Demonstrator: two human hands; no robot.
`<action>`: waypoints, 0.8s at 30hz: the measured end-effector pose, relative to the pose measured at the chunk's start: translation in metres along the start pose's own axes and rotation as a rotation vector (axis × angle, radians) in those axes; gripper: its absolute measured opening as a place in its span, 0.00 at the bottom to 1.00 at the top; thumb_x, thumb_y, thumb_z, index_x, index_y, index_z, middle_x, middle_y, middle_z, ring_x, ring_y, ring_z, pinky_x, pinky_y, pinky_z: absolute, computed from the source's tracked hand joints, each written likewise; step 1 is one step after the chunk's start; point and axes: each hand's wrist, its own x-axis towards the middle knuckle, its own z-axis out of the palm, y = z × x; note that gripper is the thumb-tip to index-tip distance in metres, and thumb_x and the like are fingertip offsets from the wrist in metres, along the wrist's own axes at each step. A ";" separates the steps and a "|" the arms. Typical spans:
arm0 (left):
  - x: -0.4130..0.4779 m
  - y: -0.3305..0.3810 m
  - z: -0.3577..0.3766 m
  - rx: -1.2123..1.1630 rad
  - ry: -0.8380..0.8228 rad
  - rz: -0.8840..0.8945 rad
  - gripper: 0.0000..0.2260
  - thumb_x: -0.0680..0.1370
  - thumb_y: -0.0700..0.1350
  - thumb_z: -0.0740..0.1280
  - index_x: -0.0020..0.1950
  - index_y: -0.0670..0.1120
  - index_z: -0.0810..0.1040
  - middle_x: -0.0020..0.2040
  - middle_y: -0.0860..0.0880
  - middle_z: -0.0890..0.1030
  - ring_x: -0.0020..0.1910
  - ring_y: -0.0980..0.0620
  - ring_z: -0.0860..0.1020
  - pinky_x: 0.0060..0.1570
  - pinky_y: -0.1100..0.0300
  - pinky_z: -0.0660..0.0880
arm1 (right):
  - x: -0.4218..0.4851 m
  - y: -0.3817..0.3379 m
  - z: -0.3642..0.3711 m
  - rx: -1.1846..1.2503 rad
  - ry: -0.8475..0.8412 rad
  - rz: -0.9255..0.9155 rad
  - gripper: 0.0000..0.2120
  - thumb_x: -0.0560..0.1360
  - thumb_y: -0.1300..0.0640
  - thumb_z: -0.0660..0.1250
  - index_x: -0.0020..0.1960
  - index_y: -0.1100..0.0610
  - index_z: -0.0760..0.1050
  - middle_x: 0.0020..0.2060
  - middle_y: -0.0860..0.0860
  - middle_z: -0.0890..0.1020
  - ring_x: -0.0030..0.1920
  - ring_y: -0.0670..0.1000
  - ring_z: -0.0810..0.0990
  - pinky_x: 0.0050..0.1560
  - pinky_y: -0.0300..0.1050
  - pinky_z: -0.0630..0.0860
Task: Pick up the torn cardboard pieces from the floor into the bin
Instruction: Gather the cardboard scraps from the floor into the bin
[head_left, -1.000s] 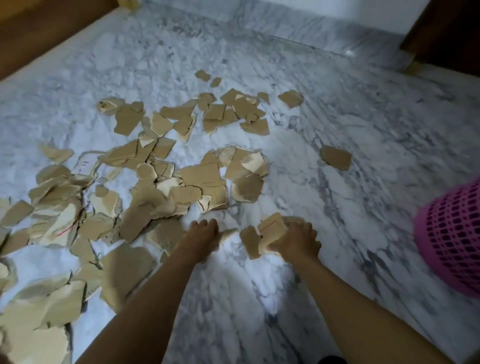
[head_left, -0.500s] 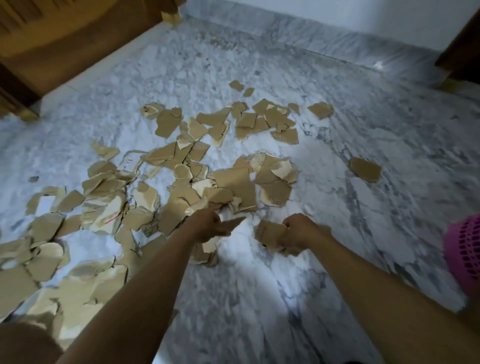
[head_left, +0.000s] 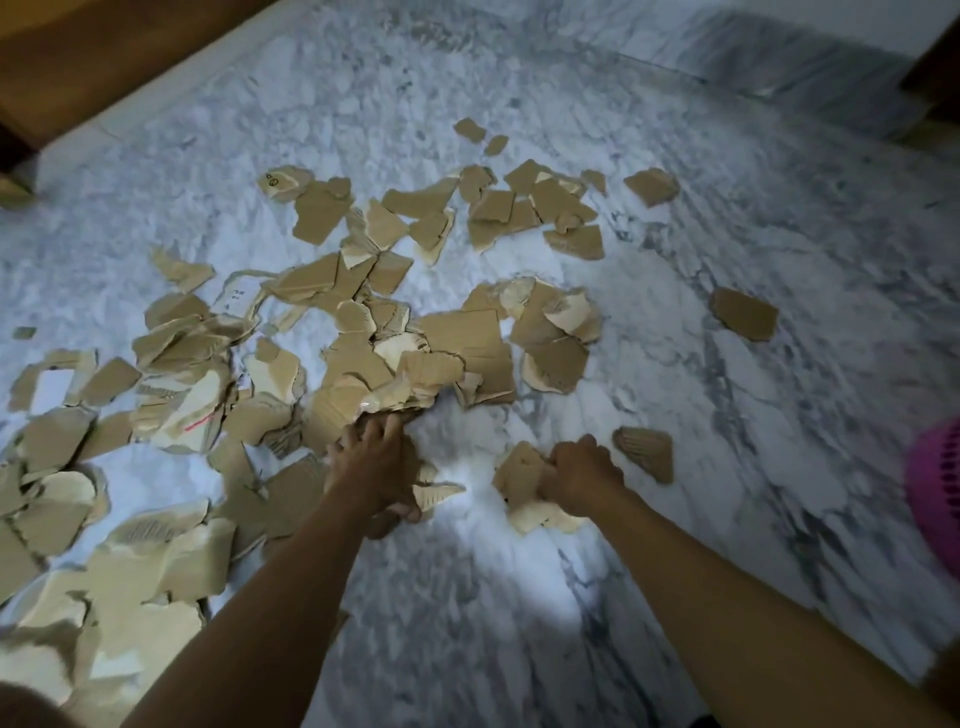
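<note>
Several torn brown cardboard pieces (head_left: 457, 338) lie scattered over the marble floor (head_left: 727, 415), thickest at the left and centre. My right hand (head_left: 579, 475) is curled round a small bunch of cardboard pieces (head_left: 522, 480) just above the floor. My left hand (head_left: 376, 462) reaches into the near edge of the pile, its fingers on cardboard there and its thumb over a pale scrap (head_left: 434, 493). A lone piece (head_left: 644, 452) lies just right of my right hand. The pink perforated bin (head_left: 935, 483) shows only as a sliver at the right edge.
A single piece (head_left: 743, 314) lies apart at the right. Wooden furniture (head_left: 78, 57) borders the floor at the top left, and a dark wooden edge (head_left: 935, 67) stands at the top right. Bare marble stretches in front of me and to the right.
My left hand has moved forward into the edge of the pile. My right hand keeps its bunch of pieces. The view has shifted, so less of the pink bin shows.
</note>
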 end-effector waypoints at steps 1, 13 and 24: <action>0.000 0.003 -0.004 0.014 0.001 -0.023 0.52 0.59 0.64 0.78 0.75 0.47 0.56 0.71 0.47 0.66 0.69 0.39 0.66 0.62 0.42 0.67 | -0.001 0.001 0.000 0.033 -0.024 -0.039 0.18 0.75 0.51 0.69 0.62 0.55 0.71 0.62 0.56 0.74 0.59 0.58 0.76 0.56 0.50 0.77; 0.008 0.002 -0.035 -0.223 -0.023 0.249 0.10 0.72 0.55 0.74 0.44 0.49 0.80 0.45 0.48 0.82 0.46 0.47 0.78 0.46 0.55 0.72 | 0.003 0.069 -0.097 0.156 -0.079 0.114 0.11 0.73 0.47 0.68 0.47 0.53 0.73 0.56 0.58 0.73 0.55 0.56 0.75 0.53 0.46 0.74; 0.014 0.043 -0.061 -0.559 -0.133 0.268 0.11 0.72 0.49 0.76 0.51 0.47 0.82 0.41 0.51 0.79 0.39 0.53 0.76 0.33 0.65 0.65 | 0.006 0.077 -0.036 0.081 0.078 0.281 0.37 0.74 0.51 0.72 0.75 0.52 0.55 0.70 0.58 0.62 0.66 0.61 0.68 0.63 0.56 0.72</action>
